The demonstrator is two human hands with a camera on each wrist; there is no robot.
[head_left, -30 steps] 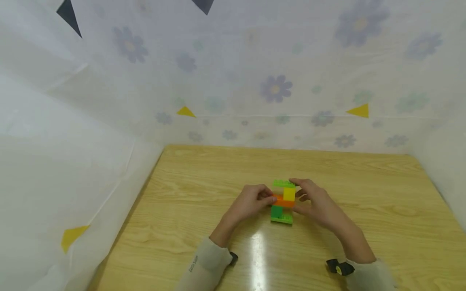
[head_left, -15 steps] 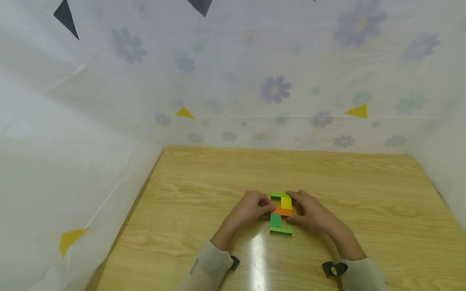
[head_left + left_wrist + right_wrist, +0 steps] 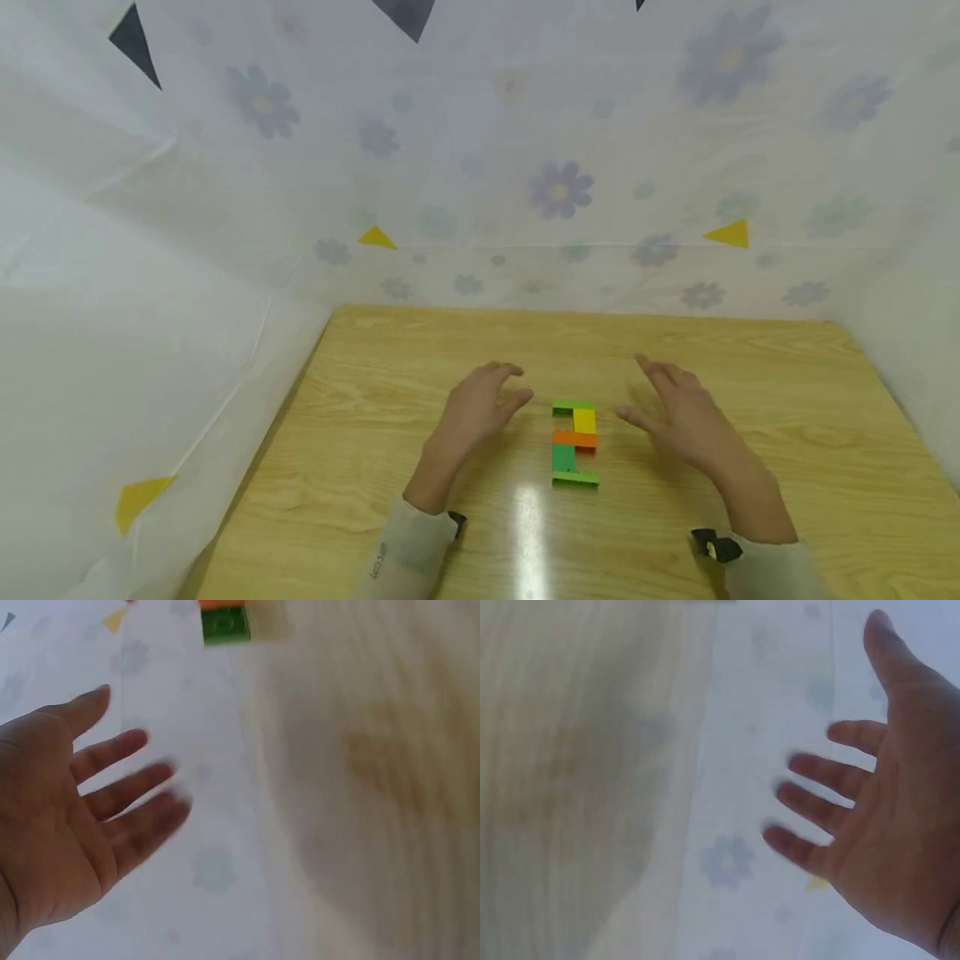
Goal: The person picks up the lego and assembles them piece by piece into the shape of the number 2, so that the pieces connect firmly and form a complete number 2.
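Note:
A figure of joined toy building bricks lies on the wooden table, with light green pieces at both ends, a yellow brick [image 3: 584, 420], an orange brick [image 3: 574, 438] and a dark green brick [image 3: 563, 457] between them. To its left my left hand [image 3: 476, 407] is held apart from it, fingers spread and holding nothing. On the other side my right hand [image 3: 686, 417] is likewise off the bricks, fingers extended. Part of the dark green brick [image 3: 226, 626] shows at the top of the left wrist view. In the right wrist view the palm [image 3: 907, 817] faces the camera with nothing in it.
The wooden table [image 3: 360, 400] has a white flowered sheet [image 3: 480, 183] behind it and white sheeting [image 3: 150, 333] along its left side. Yellow and dark triangles mark the sheets. A bright reflection lies on the table in front of the bricks.
Both hands have let go of the bricks and moved outward, left and right. Earlier they held the figure from either side and brought it nearer; now it lies alone.

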